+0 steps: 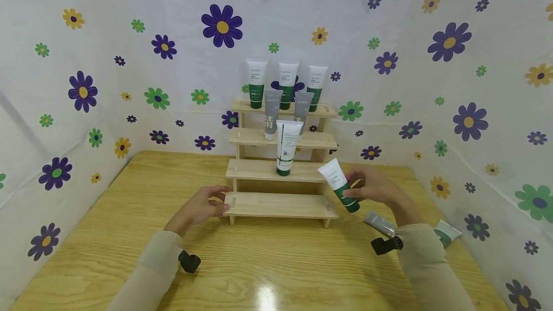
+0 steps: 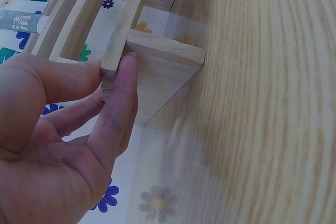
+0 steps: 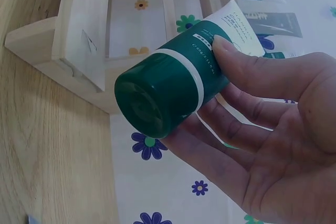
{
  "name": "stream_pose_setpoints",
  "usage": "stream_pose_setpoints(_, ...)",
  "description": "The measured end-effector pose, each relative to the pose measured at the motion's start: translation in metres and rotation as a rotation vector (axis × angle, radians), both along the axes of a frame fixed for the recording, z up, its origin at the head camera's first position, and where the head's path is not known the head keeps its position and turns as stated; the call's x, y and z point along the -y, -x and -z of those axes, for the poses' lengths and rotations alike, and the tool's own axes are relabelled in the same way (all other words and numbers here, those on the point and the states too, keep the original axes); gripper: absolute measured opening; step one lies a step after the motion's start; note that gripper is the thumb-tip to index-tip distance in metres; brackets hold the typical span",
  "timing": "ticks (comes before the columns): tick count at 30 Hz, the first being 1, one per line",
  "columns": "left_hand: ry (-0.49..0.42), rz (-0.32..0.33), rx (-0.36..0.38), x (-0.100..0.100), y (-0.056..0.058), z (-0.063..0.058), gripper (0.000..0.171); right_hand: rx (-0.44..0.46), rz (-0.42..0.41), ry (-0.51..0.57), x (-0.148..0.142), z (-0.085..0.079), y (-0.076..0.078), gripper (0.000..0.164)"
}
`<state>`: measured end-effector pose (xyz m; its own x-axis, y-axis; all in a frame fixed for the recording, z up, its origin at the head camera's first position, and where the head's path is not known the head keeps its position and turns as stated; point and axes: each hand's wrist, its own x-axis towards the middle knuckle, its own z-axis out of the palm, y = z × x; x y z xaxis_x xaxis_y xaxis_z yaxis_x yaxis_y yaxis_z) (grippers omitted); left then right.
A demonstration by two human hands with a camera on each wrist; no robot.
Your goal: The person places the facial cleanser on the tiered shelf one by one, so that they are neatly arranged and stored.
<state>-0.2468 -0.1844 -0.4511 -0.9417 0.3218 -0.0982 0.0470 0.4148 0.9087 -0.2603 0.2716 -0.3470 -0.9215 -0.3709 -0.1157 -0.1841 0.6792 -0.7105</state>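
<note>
My right hand (image 1: 373, 186) grips a white and green squeeze tube (image 1: 333, 176) beside the right end of a tiered wooden stand (image 1: 281, 204). The tube leans, its green cap (image 3: 144, 100) low and toward the right wrist camera, thumb on one side and fingers on the other. With my left hand (image 1: 200, 209) I pinch the left end of the stand's lowest board (image 2: 118, 45) between thumb and fingers. A white tube (image 1: 288, 145) stands cap down on the second step from the bottom, two grey tubes (image 1: 271, 114) on the step above, and three white-green tubes (image 1: 257, 80) on top.
On the wooden table (image 1: 242, 263), a grey tube (image 1: 380, 223) lies right of the stand. Another white-green tube (image 1: 447, 232) lies farther right, partly behind my right sleeve. Flower-printed white cloth (image 1: 276, 23) hangs behind the stand and along both sides.
</note>
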Motion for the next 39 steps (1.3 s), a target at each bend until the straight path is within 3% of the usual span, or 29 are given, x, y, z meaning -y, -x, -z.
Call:
stream_pose_setpoints(21,-0.006,-0.003,0.008,0.0,0.001,0.001,0.052,-0.058,-0.051,0.065,0.029,0.005,0.0,0.037)
stream_pose_setpoints(39,-0.007,0.005,-0.009,0.0,0.001,0.002,0.052,-0.126,-0.037,0.068,0.058,0.008,-0.004,0.034)
